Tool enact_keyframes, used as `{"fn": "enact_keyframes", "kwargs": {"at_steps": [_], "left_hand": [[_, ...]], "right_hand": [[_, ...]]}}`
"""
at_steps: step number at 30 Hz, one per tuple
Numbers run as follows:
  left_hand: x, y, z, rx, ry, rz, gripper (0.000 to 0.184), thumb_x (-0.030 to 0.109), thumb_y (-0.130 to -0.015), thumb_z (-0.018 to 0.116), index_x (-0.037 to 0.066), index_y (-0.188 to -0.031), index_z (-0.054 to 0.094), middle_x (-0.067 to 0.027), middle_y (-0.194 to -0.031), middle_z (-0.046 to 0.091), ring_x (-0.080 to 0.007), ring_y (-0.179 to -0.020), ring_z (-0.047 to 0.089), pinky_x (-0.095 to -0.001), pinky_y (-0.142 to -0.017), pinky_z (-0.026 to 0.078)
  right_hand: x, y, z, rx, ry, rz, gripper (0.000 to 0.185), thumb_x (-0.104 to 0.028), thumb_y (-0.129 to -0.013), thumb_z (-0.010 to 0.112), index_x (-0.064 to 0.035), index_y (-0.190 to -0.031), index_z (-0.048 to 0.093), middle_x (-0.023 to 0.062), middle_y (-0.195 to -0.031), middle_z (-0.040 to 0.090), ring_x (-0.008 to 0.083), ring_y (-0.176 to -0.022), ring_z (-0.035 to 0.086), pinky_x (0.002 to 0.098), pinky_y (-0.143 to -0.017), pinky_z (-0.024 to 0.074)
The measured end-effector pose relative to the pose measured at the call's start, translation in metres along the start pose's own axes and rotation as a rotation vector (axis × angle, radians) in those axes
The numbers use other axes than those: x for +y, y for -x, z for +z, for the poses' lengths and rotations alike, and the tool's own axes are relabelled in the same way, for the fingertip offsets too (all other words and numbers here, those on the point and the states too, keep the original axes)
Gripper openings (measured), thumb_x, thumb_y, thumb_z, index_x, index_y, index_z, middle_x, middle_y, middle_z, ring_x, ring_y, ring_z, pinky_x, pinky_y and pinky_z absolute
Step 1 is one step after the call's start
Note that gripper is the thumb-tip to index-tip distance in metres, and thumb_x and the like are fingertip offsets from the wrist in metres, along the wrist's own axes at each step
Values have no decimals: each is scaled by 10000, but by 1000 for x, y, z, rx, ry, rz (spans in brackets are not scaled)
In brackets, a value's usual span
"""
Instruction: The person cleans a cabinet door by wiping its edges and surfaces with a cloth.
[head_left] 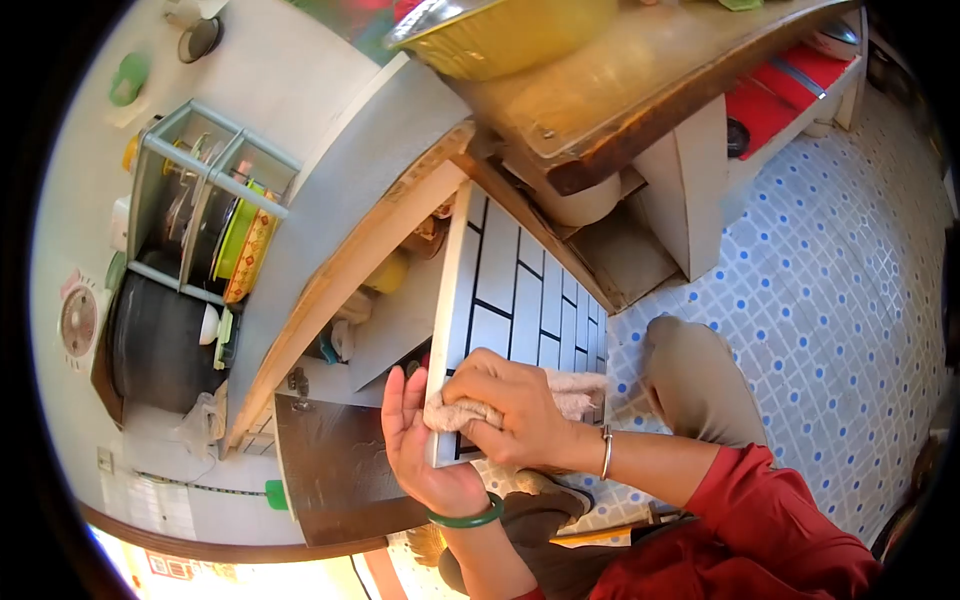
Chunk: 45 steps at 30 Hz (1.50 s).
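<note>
A pale pink cloth [465, 413] is bunching around the edge of a white cabinet door [495, 280] with black lines, just below the middle of the frame. The right hand [525, 400] is gripping it, fingers curling and pinching the cloth at that edge. The left hand [432, 462] is facing palm-up just beside the door, its fingers extending loosely. Upward, a yellow basin [505, 42] is sitting on a wooden counter [550, 118]; blue-dotted floor [800, 255] is filling the right side.

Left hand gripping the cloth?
No, the right hand grips the cloth at the patterned door's edge; the left hand is open, fingers extended.
</note>
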<state>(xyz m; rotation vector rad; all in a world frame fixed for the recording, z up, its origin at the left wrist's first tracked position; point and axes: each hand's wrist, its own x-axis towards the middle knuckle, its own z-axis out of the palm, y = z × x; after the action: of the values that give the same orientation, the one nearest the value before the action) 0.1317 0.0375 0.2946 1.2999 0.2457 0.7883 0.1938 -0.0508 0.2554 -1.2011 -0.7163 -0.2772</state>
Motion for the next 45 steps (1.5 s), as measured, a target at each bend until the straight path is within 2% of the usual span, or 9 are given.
{"fn": "enact_keyframes", "kwargs": {"at_steps": [4,6,11,14,17,28,30,36,45], "left_hand": [[1,-7,-9,-82,79,-11,563,75,-849,488,-85,-1388,452,-219,-1285,585,-266,-1188,571,-375,-1055,432],[-4,-6,-11,-160,203,-53,563,40,-844,501,-85,-1390,450,-218,-1289,585,-256,-1190,572,-371,-1055,434],[-7,6,1,-137,243,-39,547,22,-841,504,-69,-1380,475,-211,-1286,589,-253,-1181,574,-368,-1046,440],[-8,6,4,-133,191,6,506,94,-898,472,-64,-1379,472,-205,-1282,587,-259,-1184,569,-375,-1040,440],[-9,13,14,-81,158,19,537,321,-1021,332,-43,-1404,430,-195,-1319,548,-268,-1206,547,-384,-1039,434],[-12,28,30,45,202,138,704,511,-1024,173,-6,-1433,418,-162,-1428,483,-279,-1346,431,-430,-1149,289],[-19,25,29,64,253,199,681,493,-1035,189,-13,-1417,439,-188,-1407,502,-288,-1322,453,-423,-1139,289],[-23,32,36,58,112,246,659,475,-1039,209,-17,-1424,418,-173,-1410,502,-283,-1326,459,-394,-1144,304],[-57,42,53,92,-130,316,582,382,-1066,235,-59,-1390,435,-212,-1386,494,-303,-1313,454,-398,-1134,293]], "right_hand": [[8,-17,3,90,-65,-45,125,-91,-812,690,-93,-937,682,78,-836,633,269,-767,649,319,-654,506],[9,-41,-3,346,-278,623,116,-127,-843,673,-74,-946,683,97,-842,635,278,-816,646,333,-700,506],[38,-119,-24,347,208,-105,186,-240,-838,688,-78,-930,691,86,-840,647,295,-819,612,368,-729,492],[36,-116,-30,88,678,-193,173,-263,-813,703,-98,-862,693,70,-834,653,289,-783,586,376,-692,478],[22,-89,-23,71,578,-225,131,-229,-776,703,-103,-813,688,58,-857,677,286,-774,578,395,-684,468],[-58,8,-18,-176,319,-257,171,-128,-734,654,-107,-891,719,74,-931,708,232,-818,670,331,-685,506],[-33,-14,-25,-242,386,-514,183,-101,-781,630,-94,-932,732,94,-946,714,253,-841,681,335,-720,523],[50,-118,-51,39,382,26,219,-86,-827,615,-7,-1003,718,73,-869,717,134,-806,643,276,-726,515],[81,-157,-71,39,353,109,226,-137,-812,641,-2,-981,706,61,-866,715,118,-788,639,267,-726,504]]}}
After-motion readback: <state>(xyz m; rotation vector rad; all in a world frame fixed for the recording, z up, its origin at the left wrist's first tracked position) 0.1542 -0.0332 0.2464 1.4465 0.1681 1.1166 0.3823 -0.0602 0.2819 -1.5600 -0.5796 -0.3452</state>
